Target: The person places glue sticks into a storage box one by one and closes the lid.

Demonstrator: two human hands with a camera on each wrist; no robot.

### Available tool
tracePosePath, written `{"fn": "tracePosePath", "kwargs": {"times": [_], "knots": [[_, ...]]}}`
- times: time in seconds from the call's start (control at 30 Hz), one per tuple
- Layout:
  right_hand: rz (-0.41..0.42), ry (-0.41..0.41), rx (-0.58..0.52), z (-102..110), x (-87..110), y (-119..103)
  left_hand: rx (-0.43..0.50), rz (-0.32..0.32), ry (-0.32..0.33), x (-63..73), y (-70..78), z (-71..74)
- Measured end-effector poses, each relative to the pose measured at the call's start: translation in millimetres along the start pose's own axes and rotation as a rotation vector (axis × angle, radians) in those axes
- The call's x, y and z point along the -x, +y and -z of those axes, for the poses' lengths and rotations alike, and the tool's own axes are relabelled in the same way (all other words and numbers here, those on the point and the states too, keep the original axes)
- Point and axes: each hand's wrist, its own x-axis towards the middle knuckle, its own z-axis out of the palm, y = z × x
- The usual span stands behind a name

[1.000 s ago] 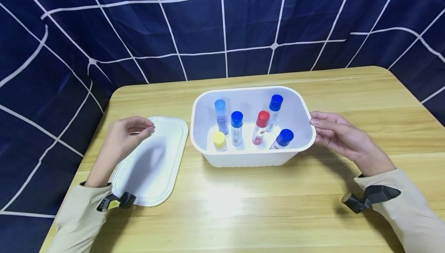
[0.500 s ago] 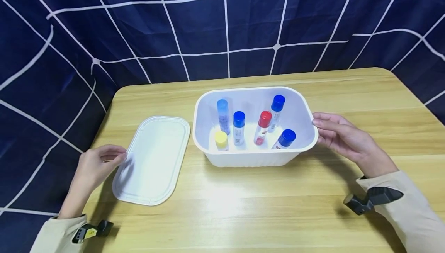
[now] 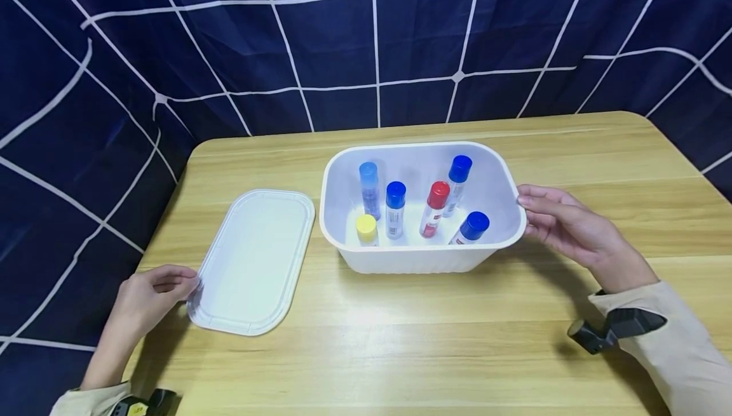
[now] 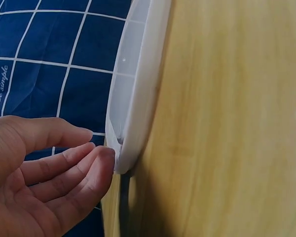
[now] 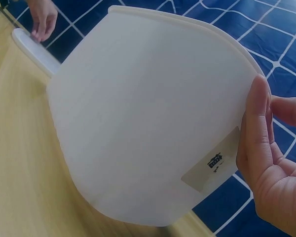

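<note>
A white plastic bin (image 3: 420, 260) sits mid-table in the head view. My right hand (image 3: 563, 222) holds its right rim, with the thumb and fingers on either side of the wall. Inside the bin several capped tubes stand or lean: a light-blue-capped one (image 3: 369, 190), a red-capped one (image 3: 434, 209), a yellow-capped one (image 3: 366, 228) and blue-capped ones such as this tube (image 3: 395, 209). A white lid (image 3: 251, 260) lies flat left of the bin. At the lid's near-left edge is my left hand (image 3: 151, 295); its fingertips touch or nearly touch that edge, thumb and fingers slightly apart.
The wooden table (image 3: 366, 352) carries the bin and lid. Dark blue cloth (image 3: 320, 41) with white lines hangs behind and at both sides. A label (image 5: 212, 160) is on the bin's right outer wall.
My left hand has moved from above the lid, left and toward me, down to its near-left edge. My right hand has stayed on the bin's rim.
</note>
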Motion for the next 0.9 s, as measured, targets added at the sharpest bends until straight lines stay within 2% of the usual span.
{"fn": "tracePosePath", "kwargs": {"times": [0.17,0.27,0.47,0.67,0.77,0.9], "knots": [[0.01,-0.004,0.017,-2,-0.9,2,-0.049,-0.02,0.035,5.1,-8.7,2.1],[0.006,-0.003,0.047,-3,-4.2,5,-0.078,-0.011,0.023,11.7,-16.9,5.7],[-0.001,0.006,0.061,-5,-7.7,8,-0.111,0.059,-0.108,21.8,-26.3,10.9],[0.003,0.031,0.084,-5,-5.6,7,-0.141,0.062,-0.185,15.4,-21.1,10.8],[0.003,0.034,0.095,-4,-5.3,6,-0.055,0.114,-0.23,11.4,-17.6,9.4],[0.005,0.035,0.104,-5,-5.2,5,0.22,0.231,-0.321,9.3,-18.6,6.1]]}}
